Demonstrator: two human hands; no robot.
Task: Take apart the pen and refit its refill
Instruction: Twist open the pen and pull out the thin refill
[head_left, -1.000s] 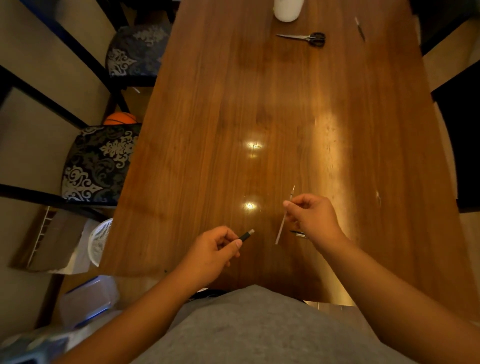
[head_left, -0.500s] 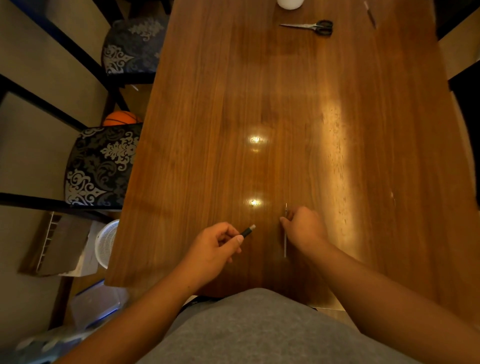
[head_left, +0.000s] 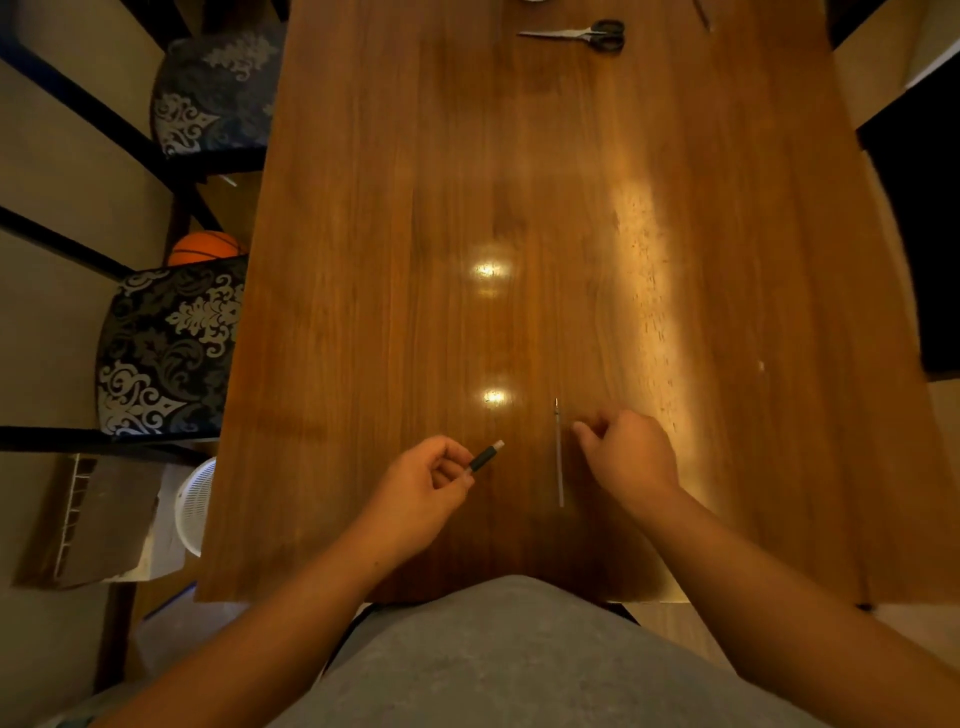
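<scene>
Pen found dismantled. The refill (head_left: 559, 457), a thin pale rod with its metal tip pointing away from the person, lies flat on the table (head_left: 571, 208) and lengthwise along the grain, in front of the torso between the two hands. Nothing grips it.

The left hand (head_left: 421, 493) pinches a short dark pen section (head_left: 485, 458) between thumb and fingers. Its pale end points up and to the right, toward the refill, clear of the wood. Judged: this piece is kept in hand and angled that way so the refill can be fed back into it without a second pick-up.

The right hand (head_left: 626, 457) sits just beside the refill on its right, fingers curled loosely inward with the tips near the rod's upper half. No contact with the refill can be confirmed. Whether something small is enclosed in the palm cannot be told; the curl hides it. Judged: the hand is close enough to retake the rod by a short sideways pinch.

Scissors (head_left: 582, 34) lie far up the table, well apart from the work, and play no evident part.

Status, as judgement: disassembly appears done, refitting not yet done. Risk noted: the rod is slender and lies flush on a glossy surface, so lifting it may need a fingernail or a roll
</scene>
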